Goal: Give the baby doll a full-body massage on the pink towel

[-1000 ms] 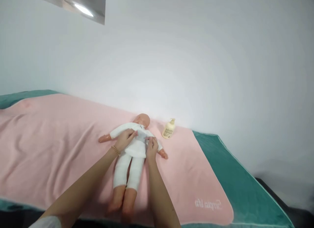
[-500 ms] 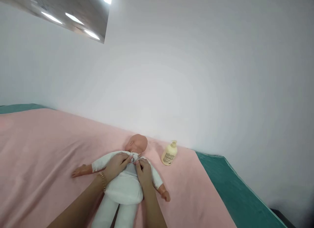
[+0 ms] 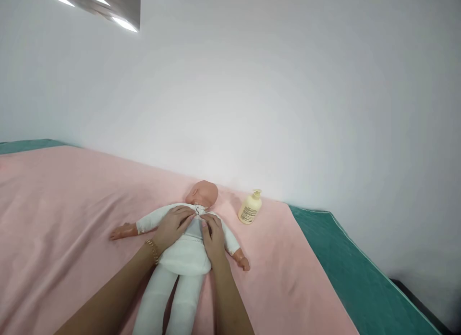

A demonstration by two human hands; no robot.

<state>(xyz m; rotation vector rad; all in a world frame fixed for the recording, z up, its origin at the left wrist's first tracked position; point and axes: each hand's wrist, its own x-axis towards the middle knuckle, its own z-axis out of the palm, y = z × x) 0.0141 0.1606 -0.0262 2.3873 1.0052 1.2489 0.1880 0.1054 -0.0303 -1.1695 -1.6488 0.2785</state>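
Note:
A baby doll [image 3: 187, 255] with a white cloth body lies on its back, arms spread and head turned aside. My left hand [image 3: 175, 225] rests flat on the left side of its chest, fingers stretched toward the neck. On the other side of the chest lies my right hand [image 3: 213, 234], fingers extended and also flat. Between my fingertips a small dark mark or cord shows below the doll's neck. The grey chest patch is partly covered by my hands. Neither hand holds anything that I can see.
A pale yellow pump bottle [image 3: 249, 207] stands right of the doll's head. The doll lies on a pink sheet [image 3: 288, 277] over a green mat [image 3: 342, 258], against a white wall [image 3: 273, 99]. A reflective panel [image 3: 122, 6] is at the upper left.
The view has tilted down, so the doll, bottle and sheet appear higher. Both hands stay on the doll's chest, with the fingertips slightly further apart.

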